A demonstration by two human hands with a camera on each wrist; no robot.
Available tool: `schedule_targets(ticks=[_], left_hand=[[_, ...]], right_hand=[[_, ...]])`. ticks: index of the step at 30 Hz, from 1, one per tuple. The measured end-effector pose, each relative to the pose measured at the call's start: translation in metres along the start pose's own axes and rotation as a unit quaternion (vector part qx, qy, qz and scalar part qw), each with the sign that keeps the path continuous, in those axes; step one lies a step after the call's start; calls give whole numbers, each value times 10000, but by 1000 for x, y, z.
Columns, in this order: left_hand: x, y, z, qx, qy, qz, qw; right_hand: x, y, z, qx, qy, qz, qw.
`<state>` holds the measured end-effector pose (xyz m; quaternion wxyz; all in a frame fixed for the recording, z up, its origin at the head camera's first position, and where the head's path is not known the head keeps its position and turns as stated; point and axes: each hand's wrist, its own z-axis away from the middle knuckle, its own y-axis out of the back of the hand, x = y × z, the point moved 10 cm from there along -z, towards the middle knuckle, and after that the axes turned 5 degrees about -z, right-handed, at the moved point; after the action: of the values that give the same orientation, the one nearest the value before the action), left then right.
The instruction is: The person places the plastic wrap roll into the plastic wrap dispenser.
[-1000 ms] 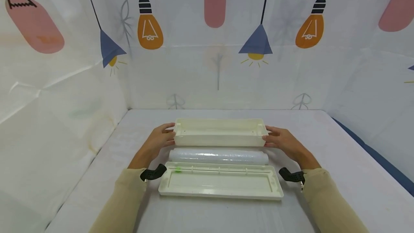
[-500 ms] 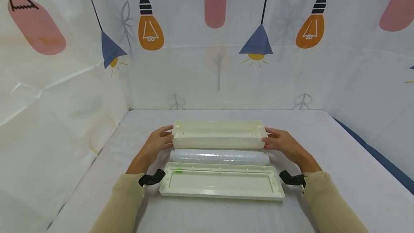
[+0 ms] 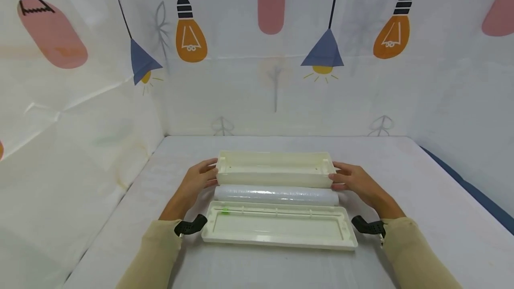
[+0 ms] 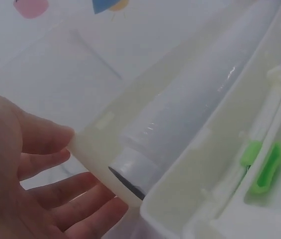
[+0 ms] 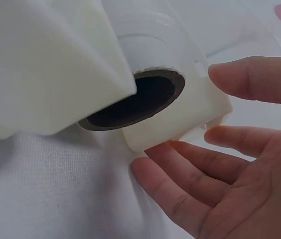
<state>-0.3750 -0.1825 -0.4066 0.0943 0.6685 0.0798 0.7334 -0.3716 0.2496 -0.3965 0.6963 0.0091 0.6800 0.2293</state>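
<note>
An off-white plastic cling film dispenser box (image 3: 275, 179), long and open-topped, sits at the far side of the arrangement. My left hand (image 3: 198, 177) holds its left end, with thumb and fingers at the end wall (image 4: 93, 154). At the opposite end, my right hand (image 3: 353, 182) has the thumb near the upper edge and the fingers lower down. Just in front of the box lies a cling film roll (image 3: 277, 194), its dark hollow core (image 5: 135, 102) showing in the right wrist view. Nearest me is the flat lid (image 3: 281, 226), inner side up, with a green slide cutter (image 4: 267, 167).
A white cloth covers the table (image 3: 277, 269). Behind it hangs a white sheet (image 3: 241, 97) printed with lamps and bulbs; another sheet (image 3: 80, 146) closes off the left side. Black straps sit on both wrists.
Both hands have brought the box slightly toward me, so the gap between it and the roll has closed. The roll and lid keep their places; the view shifts a little.
</note>
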Motion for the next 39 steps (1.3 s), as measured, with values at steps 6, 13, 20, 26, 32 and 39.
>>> schedule_targets(ticks=[6, 13, 20, 26, 32, 39], left_hand=[[-1, 1, 2, 30, -63, 131, 9999], [-4, -4, 0, -83, -44, 110, 9999], [-8, -1, 3, -81, 9, 41, 10000], [-13, 0, 6, -14, 137, -173, 9998], [-17, 1, 9, 19, 245, -303, 9992], [-15, 9, 17, 172, 185, -778, 9966]], right_hand=[[4, 1, 0, 11, -55, -84, 9999], [7, 3, 4, 88, -111, -62, 9999], [8, 0, 8, 84, -92, -32, 9999], [8, 1, 14, 90, -112, 106, 9998], [9, 3, 23, 101, -310, 330, 9989], [12, 3, 29, -6, -414, 371, 9985]])
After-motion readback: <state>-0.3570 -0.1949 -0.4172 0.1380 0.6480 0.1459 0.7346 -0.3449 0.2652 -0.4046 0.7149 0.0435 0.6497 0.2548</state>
